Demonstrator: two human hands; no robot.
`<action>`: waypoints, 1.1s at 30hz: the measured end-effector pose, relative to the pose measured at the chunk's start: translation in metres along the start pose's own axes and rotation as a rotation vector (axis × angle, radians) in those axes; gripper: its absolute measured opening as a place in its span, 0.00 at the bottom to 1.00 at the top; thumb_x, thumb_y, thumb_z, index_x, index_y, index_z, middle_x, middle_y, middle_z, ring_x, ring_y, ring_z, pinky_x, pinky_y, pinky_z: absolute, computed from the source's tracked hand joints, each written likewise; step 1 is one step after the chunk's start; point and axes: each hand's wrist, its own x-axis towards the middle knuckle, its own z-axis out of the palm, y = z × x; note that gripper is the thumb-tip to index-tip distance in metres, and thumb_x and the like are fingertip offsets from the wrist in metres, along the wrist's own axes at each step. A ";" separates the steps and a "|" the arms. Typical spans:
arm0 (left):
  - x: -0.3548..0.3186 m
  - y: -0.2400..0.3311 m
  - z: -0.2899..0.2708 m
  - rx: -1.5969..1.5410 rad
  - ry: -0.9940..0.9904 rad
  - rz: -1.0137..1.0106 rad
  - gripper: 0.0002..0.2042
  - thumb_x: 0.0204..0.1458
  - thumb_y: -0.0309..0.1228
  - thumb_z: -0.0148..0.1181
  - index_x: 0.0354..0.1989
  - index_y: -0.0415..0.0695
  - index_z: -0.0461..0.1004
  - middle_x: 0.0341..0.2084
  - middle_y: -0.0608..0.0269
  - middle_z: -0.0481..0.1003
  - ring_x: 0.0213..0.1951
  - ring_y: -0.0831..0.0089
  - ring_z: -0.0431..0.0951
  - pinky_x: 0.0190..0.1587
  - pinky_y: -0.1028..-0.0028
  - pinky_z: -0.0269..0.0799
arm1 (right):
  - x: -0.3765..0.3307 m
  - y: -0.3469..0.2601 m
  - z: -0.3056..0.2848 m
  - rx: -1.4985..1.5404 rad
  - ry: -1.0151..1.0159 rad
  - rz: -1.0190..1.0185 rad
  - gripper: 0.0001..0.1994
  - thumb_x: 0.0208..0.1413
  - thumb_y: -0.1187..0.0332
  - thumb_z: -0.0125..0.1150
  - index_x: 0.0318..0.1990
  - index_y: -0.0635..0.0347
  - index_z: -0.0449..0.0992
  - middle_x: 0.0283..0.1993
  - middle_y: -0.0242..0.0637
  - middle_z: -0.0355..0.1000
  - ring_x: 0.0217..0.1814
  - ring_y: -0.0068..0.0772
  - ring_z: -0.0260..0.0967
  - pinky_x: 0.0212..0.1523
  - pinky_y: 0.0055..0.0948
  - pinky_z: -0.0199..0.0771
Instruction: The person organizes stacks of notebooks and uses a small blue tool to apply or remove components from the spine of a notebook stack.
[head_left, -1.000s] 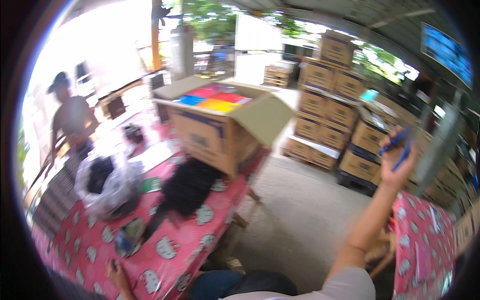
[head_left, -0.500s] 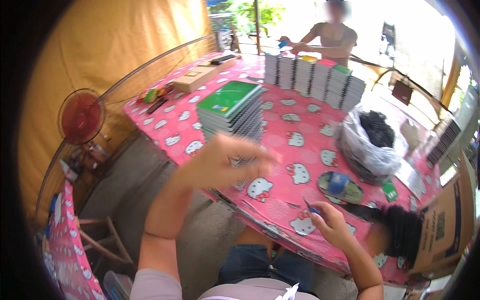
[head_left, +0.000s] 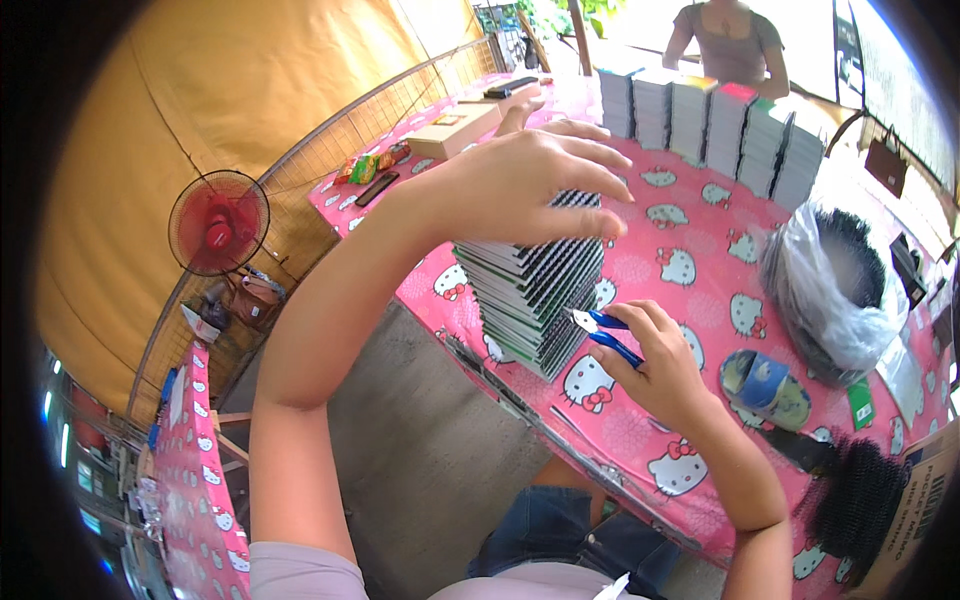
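A tall stack of spiral notebooks [head_left: 525,300] stands at the table's near edge, black coil bindings facing right. My left hand [head_left: 545,180] is over the top of the stack with its fingers spread, hiding the upper cover; whether it touches the stack I cannot tell. Blue-handled wire nippers [head_left: 617,348] are held in my right hand [head_left: 655,355], with their handles apart. Their metal tip lies close to the coils on the stack's right side.
Several notebook stacks [head_left: 705,125] line the back, with a person [head_left: 728,50] behind them. On the right are a plastic bag [head_left: 815,300] of black coils, a blue-and-beige object [head_left: 765,388], black coils [head_left: 860,510] and a cardboard box [head_left: 915,510]. A red fan [head_left: 218,225] stands left.
My left hand has moved up and over the notebook stack. My right hand has brought the nippers from the table's front edge to the coils. The view has shifted left.
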 end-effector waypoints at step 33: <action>-0.007 0.046 0.045 0.497 -0.808 0.345 0.18 0.47 0.29 0.53 0.49 0.54 0.73 0.53 0.74 0.70 0.61 0.73 0.60 0.65 0.60 0.46 | -0.022 0.033 0.033 -0.100 0.151 -0.191 0.22 0.40 0.61 0.67 0.43 0.59 0.70 0.42 0.41 0.67 0.44 0.40 0.66 0.47 0.40 0.61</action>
